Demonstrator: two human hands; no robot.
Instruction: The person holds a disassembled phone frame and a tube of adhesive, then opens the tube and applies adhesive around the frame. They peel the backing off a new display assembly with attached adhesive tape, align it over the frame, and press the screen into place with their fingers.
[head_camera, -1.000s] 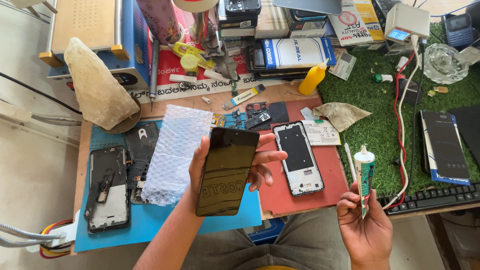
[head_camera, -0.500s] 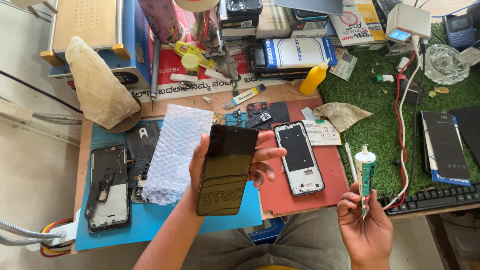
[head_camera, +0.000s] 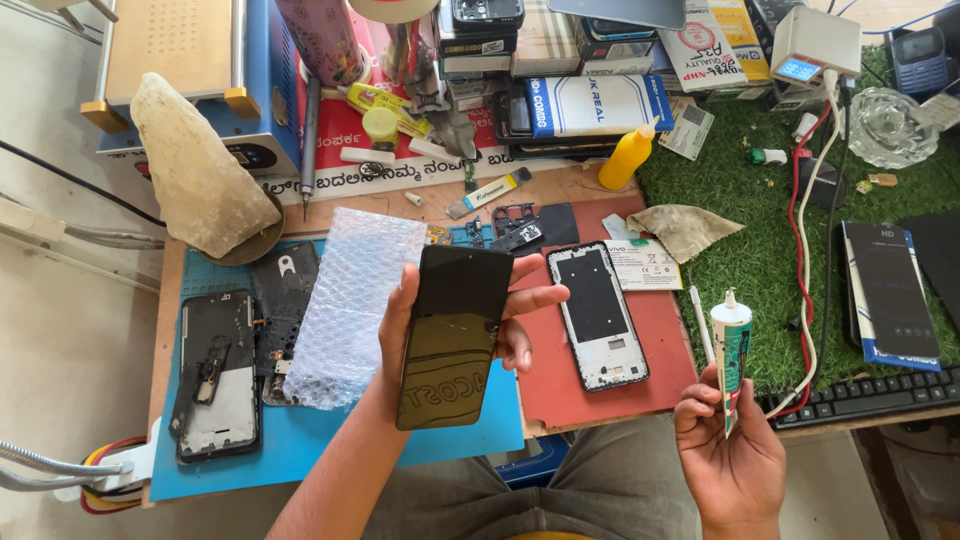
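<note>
- Black phone screen panel (head_camera: 452, 335): held up over the desk (head_camera: 400, 205), above the seam between the blue mat (head_camera: 330, 440) and red mat (head_camera: 610, 395), glass side to camera, slightly tilted.
- Left hand (head_camera: 470, 325): behind the panel, fingers (head_camera: 535, 300) wrapped round both long edges, closed on it.
- Right hand (head_camera: 730, 455): off the desk's front edge, curled tight round the lower end of a glue tube (head_camera: 732, 355); tube upright, nozzle up.
- Phone frame (head_camera: 597, 315): flat on the red mat, just right of the panel, between the two hands.
- Bubble wrap sheet (head_camera: 355, 300): on the blue mat, just left of the panel.
- Opened phone body (head_camera: 215, 375): far left on the blue mat, internals exposed.
- Yellow squeeze bottle (head_camera: 628, 155): back of desk, at the green turf mat (head_camera: 760, 250) edge.
- Black keyboard (head_camera: 870, 395): right front edge, near the tube.
</note>
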